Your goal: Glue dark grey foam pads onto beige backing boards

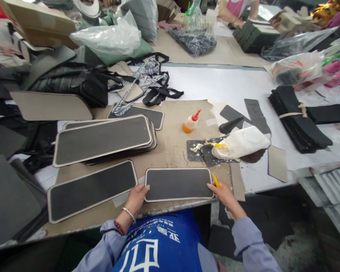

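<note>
A dark grey rectangular panel [179, 184] with rounded corners and a pale rim lies at the table's front edge. My left hand [137, 197] grips its left end, thumb on top. At the right end, my right hand [223, 192] pinches the panel while also holding a slim yellow tool [215, 181], whose kind I cannot make out. Left of my left hand lies a similar panel [93, 191]. Behind that one is a stack of like panels [103, 140]. A white plastic container [245, 142] with a yellow piece at its mouth lies beyond my right hand.
A small bottle [190, 123] with orange liquid and a red tip stands mid-table. Straps [150, 81] and dark sheets [65, 79] pile up at the left. A tied black bundle [299, 119] lies right. Another person's arm [228, 15] shows at the back.
</note>
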{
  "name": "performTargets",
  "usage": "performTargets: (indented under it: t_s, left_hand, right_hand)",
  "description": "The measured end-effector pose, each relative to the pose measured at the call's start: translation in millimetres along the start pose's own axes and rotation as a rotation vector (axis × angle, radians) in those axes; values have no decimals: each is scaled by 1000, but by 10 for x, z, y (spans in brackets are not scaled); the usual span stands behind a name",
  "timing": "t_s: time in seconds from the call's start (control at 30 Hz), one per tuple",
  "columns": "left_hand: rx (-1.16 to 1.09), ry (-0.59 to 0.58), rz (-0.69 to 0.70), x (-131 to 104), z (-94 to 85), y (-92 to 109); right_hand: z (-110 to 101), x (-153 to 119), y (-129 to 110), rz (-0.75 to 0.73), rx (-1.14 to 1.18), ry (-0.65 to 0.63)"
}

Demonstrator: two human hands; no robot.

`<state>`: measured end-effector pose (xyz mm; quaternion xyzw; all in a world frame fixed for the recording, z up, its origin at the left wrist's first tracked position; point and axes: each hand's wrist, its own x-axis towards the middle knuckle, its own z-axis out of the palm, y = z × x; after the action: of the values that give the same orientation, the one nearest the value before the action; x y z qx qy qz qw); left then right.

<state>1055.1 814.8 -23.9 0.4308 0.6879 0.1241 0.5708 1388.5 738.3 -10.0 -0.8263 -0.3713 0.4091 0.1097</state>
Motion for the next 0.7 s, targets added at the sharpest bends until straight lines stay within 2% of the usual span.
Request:
performTargets:
  t_s: [0.13, 0.2, 0.27, 0.4, 0.57, 0.67, 0.7]
  left_hand:
    - [-113, -10, 10, -24, -60, -26]
    - [-161, 8, 12, -57, -175, -67]
    - [-203, 32, 12, -108, -364, -134]
    - [-223, 148, 21, -231, -935, -353]
    - [-123, 362, 28, -366, -1779, -662]
    - [-46, 452, 27, -398, -2200, -783]
    - [-16, 480, 25, -398, -2315, -812]
  right_hand:
    - [0, -108, -73, -9, -38, 74]
    - [47, -166, -154, -12, -59, 81]
    - [158, -210, -274, -19, -56, 63]
    - [594, -230, -646, -86, 14, -29]
    - [1295, -241, -1359, -252, 104, -169]
    - [1636, -274, -1776, -349, 135, -234]
    - [1725, -282, -1884, -377, 122, -218]
